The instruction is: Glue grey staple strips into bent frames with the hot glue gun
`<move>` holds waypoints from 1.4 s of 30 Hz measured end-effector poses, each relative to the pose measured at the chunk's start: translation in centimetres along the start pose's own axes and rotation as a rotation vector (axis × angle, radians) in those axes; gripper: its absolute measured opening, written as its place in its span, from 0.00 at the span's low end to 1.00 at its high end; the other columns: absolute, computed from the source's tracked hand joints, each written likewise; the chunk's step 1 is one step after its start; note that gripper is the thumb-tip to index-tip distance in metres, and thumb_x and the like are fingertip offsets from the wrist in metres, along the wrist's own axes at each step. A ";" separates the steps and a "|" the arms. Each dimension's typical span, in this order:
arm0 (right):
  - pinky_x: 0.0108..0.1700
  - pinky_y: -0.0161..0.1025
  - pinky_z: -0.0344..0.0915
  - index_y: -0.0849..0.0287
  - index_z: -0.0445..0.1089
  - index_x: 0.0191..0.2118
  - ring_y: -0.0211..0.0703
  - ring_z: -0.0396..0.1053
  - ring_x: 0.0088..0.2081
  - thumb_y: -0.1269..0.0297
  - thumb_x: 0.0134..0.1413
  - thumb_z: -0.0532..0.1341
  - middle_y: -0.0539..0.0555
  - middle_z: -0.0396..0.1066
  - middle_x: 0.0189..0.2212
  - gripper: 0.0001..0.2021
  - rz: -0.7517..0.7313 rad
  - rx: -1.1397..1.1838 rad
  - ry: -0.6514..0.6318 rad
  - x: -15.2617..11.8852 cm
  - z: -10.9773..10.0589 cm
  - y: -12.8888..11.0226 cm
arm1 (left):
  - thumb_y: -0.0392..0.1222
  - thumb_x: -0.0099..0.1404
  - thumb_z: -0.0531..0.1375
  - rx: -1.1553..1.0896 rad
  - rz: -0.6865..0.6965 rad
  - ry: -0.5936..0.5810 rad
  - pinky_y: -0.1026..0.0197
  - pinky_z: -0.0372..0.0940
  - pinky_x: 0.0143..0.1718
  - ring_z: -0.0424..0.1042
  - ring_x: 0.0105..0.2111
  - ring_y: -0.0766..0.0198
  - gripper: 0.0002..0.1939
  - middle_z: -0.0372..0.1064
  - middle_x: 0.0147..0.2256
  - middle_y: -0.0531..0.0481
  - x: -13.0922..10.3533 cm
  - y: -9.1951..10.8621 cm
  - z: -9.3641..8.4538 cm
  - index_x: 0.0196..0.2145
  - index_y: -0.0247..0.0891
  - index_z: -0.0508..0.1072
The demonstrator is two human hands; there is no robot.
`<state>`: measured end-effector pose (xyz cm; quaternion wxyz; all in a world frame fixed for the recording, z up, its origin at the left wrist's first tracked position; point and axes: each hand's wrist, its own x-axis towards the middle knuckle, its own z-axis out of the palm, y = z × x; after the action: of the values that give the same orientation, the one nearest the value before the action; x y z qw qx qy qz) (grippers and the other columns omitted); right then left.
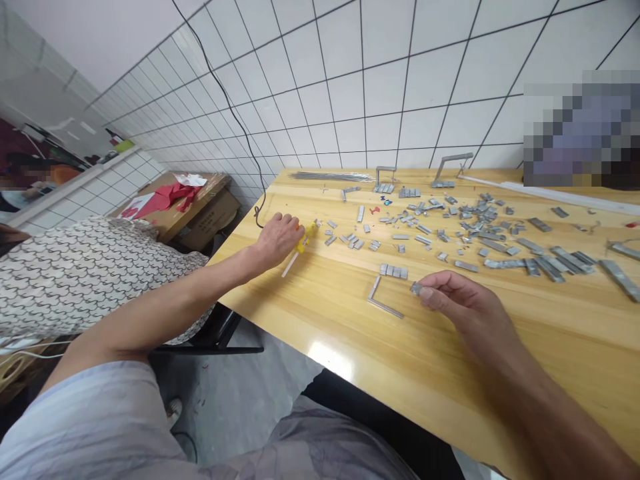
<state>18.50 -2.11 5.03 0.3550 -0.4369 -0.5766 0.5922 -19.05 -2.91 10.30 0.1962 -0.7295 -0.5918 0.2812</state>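
My left hand [280,239] is closed on a yellow glue gun [309,236] at the left end of the wooden table [330,320]. A white glue stick [290,264] sticks out of the gun's rear. My right hand [463,300] pinches a small grey piece [416,288] between thumb and fingertips, just above the table. To its left lie a joined row of grey blocks [394,271] and a thin L-shaped grey strip [385,305]. Many loose grey pieces [480,217] are scattered behind and to the right.
Thin rods [330,177] lie along the table's back edge. Two bent grey frames [386,175] stand near the tiled wall [340,100]. A black cord [225,93] hangs down at the left. Cardboard boxes [207,220] and a patterned cloth [100,273] are beyond the table's left edge.
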 end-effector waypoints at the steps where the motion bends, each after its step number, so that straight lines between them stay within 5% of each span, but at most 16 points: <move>1: 0.37 0.42 0.70 0.53 0.77 0.31 0.44 0.70 0.32 0.38 0.41 0.76 0.53 0.76 0.29 0.23 0.001 0.002 -0.002 0.0 0.0 0.0 | 0.24 0.64 0.59 0.000 0.005 -0.003 0.52 0.57 0.43 0.72 0.45 0.49 0.15 0.74 0.42 0.38 0.1 0.1 0.0 0.47 0.35 0.74; 12: 0.37 0.41 0.69 0.54 0.78 0.32 0.42 0.69 0.31 0.40 0.41 0.76 0.52 0.75 0.28 0.22 0.022 0.032 0.006 0.1 -0.2 0.3 | 0.27 0.68 0.57 0.008 -0.012 0.038 0.50 0.60 0.44 0.73 0.43 0.49 0.14 0.75 0.43 0.38 -2.4 -1.5 0.9 0.48 0.37 0.75; 21: 0.37 0.40 0.68 0.54 0.77 0.33 0.41 0.68 0.30 0.44 0.44 0.75 0.50 0.74 0.27 0.19 0.021 0.055 -0.002 0.1 -0.1 0.4 | 0.27 0.70 0.53 -0.065 -0.037 0.079 0.50 0.61 0.44 0.74 0.44 0.48 0.18 0.75 0.43 0.38 -0.9 0.6 1.7 0.52 0.38 0.75; 26: 0.36 0.40 0.64 0.55 0.76 0.32 0.39 0.66 0.29 0.49 0.46 0.74 0.49 0.72 0.24 0.16 0.033 0.148 -0.008 0.2 -0.1 0.5 | 0.27 0.70 0.52 -0.084 -0.009 0.093 0.50 0.63 0.45 0.75 0.44 0.49 0.20 0.76 0.44 0.40 -2.3 0.4 1.7 0.53 0.40 0.75; 32: 0.35 0.39 0.63 0.55 0.75 0.33 0.39 0.66 0.29 0.53 0.44 0.74 0.48 0.72 0.25 0.14 0.102 0.348 -0.024 0.0 0.0 -0.1 | 0.34 0.74 0.53 -0.273 -0.045 0.303 0.48 0.65 0.48 0.75 0.47 0.48 0.20 0.76 0.49 0.38 -4.4 1.4 0.1 0.60 0.41 0.72; 37: 0.34 0.37 0.61 0.56 0.75 0.32 0.38 0.66 0.29 0.58 0.44 0.76 0.48 0.72 0.24 0.13 0.104 0.457 -0.019 0.0 -0.1 -0.3 | 0.31 0.71 0.53 -0.536 0.139 0.522 0.51 0.69 0.49 0.75 0.49 0.52 0.22 0.76 0.50 0.39 -3.7 6.3 -1.9 0.60 0.39 0.70; 42: 0.33 0.37 0.61 0.56 0.76 0.31 0.38 0.65 0.28 0.58 0.47 0.74 0.50 0.72 0.25 0.10 0.067 0.533 -0.081 0.4 -0.9 0.0 | 0.34 0.72 0.55 -0.773 0.315 0.898 0.54 0.71 0.45 0.76 0.46 0.54 0.21 0.76 0.47 0.39 -1.6 11.0 -3.1 0.61 0.36 0.68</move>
<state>19.17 -1.46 5.00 0.4143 -0.3227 -0.3995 0.7514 -9.01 -6.74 6.19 0.1035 -0.8738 -0.3957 -0.2630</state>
